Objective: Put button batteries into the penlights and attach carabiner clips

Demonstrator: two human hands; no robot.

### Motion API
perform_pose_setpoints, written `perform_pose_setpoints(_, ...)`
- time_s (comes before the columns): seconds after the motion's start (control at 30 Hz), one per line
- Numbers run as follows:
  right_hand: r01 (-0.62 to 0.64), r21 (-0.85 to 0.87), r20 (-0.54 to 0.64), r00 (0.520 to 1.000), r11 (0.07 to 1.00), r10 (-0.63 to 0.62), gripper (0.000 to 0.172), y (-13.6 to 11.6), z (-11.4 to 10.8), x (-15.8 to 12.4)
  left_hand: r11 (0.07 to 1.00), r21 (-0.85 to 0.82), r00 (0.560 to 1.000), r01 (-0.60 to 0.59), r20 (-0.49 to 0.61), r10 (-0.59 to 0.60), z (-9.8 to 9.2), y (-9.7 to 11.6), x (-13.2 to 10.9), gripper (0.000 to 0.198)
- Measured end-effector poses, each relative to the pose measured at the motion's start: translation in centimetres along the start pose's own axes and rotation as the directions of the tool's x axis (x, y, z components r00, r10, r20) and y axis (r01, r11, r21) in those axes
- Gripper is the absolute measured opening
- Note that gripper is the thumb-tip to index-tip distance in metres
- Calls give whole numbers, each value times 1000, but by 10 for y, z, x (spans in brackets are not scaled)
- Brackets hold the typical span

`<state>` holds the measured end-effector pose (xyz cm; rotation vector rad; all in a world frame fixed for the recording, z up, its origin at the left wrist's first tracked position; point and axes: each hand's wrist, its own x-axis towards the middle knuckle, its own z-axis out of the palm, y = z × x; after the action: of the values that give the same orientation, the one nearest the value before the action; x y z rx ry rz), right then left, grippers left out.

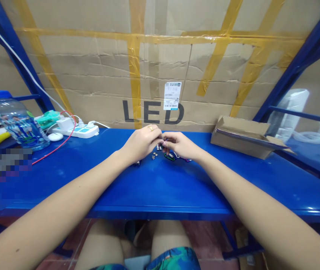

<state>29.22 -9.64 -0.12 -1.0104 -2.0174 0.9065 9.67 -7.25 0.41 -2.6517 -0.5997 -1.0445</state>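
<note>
Over the middle of the blue table my left hand (144, 140) and my right hand (180, 144) meet at the fingertips. Both are closed in a pinch, and whatever lies between the fingers is too small and too covered to name. A ring sits on a finger of my left hand. Below the hands lie several small shiny metal pieces (154, 155). Beneath my right hand are coloured loops that look like carabiners or cords, one of them a green loop (170, 156), partly hidden by the fingers. Another small dark piece (138, 162) lies under my left wrist.
An open cardboard box (238, 140) stands at the right on the blue table (160, 191). At the left are a large plastic bottle (19, 122), a white power strip (83, 130) with chargers, and a red cable (61, 144). Taped cardboard (98, 75) walls the back.
</note>
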Motion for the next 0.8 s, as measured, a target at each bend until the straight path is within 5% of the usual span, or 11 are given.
perform_pose_setpoints(0.5, 44, -61, 18, 999, 997, -43, 8, -7, -1, -2, 957, -266, 988, 115, -70, -138, -1, 4, 1, 8)
perform_pose_setpoints(0.8, 41, -156, -51, 997, 987, -49, 12, 3, -14, 0, 976, -152, 988, 154, 19, -153, -3, -6, -1, 9)
